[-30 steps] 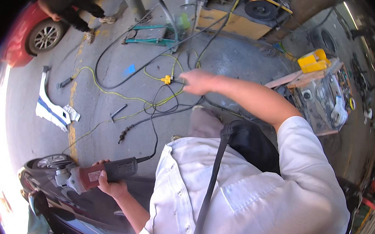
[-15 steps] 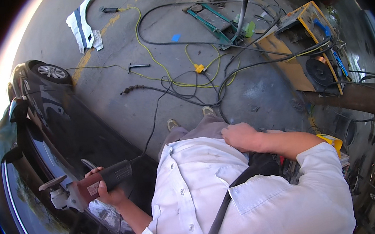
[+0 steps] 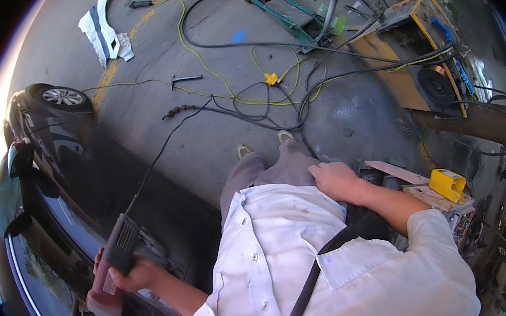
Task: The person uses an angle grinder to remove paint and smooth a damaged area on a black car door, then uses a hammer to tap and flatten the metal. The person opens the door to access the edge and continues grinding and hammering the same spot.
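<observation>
left hand (image 3: 128, 274): wrapped in grip, forearm (image 3: 181, 294) angled outward | right hand (image 3: 335, 181): back upward, by thigh (image 3: 288, 167)

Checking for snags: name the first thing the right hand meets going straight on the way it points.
The right hand would likely meet the grey trouser leg first; whether they touch now is unclear.

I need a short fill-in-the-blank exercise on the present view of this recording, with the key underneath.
1. Of the left hand and the right hand, the one gripping the angle grinder is the ____.
2. The small connector block lying on the floor is coloured ____.
3. The buttoned shirt that the person wears is ____.
4. The yellow box-shaped object is on the person's ____ side.

Missing words: left; yellow; white; right.
</observation>
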Motion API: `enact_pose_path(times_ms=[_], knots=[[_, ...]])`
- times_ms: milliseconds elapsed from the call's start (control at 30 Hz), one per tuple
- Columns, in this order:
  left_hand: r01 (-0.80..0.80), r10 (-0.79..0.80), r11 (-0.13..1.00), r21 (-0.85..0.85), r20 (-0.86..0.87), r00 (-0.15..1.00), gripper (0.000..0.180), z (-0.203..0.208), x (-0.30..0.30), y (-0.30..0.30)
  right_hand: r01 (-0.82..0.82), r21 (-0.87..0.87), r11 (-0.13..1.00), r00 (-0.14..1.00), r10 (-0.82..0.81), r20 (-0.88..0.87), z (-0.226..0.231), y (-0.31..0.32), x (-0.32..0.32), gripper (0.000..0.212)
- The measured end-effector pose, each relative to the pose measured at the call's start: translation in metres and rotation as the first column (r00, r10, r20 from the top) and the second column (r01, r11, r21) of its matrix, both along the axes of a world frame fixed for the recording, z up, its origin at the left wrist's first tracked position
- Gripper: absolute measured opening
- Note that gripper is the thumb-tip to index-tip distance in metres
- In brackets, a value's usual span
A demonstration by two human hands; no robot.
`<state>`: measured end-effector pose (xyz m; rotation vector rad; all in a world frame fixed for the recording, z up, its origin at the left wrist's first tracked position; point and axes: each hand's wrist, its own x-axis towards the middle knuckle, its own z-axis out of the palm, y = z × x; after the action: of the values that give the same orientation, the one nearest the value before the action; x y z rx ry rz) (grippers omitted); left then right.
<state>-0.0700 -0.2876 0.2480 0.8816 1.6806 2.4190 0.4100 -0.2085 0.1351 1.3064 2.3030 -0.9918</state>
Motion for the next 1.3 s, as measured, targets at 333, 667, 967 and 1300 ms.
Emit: enact_pose_path(times_ms=[333,667,967,1300], knots=[[0.013,-0.004,0.958,0.287,-0.032,0.999,0.053,-0.013,-0.114,0.085,0.192,0.020,0.981,0.976,-0.194,0.096,0.013,-0.044,-0.029,0.018],[0.040,-0.076,0.946,0.321,0.101,0.992,0.051,0.022,-0.068,0.079,0.011,0.096,0.995,0.998,-0.004,-0.064,0.062,0.106,-0.066,0.036],[-0.018,0.167,0.851,-0.524,0.237,0.957,0.048,0.001,0.096,0.040,-0.525,-0.258,0.811,0.590,0.128,-0.797,0.109,0.155,-0.256,0.079],[-0.088,0.320,0.451,-0.888,0.069,0.945,0.062,-0.022,0.157,-0.029,-0.213,-0.945,0.247,0.894,-0.342,-0.291,0.060,0.044,-0.332,0.048]])
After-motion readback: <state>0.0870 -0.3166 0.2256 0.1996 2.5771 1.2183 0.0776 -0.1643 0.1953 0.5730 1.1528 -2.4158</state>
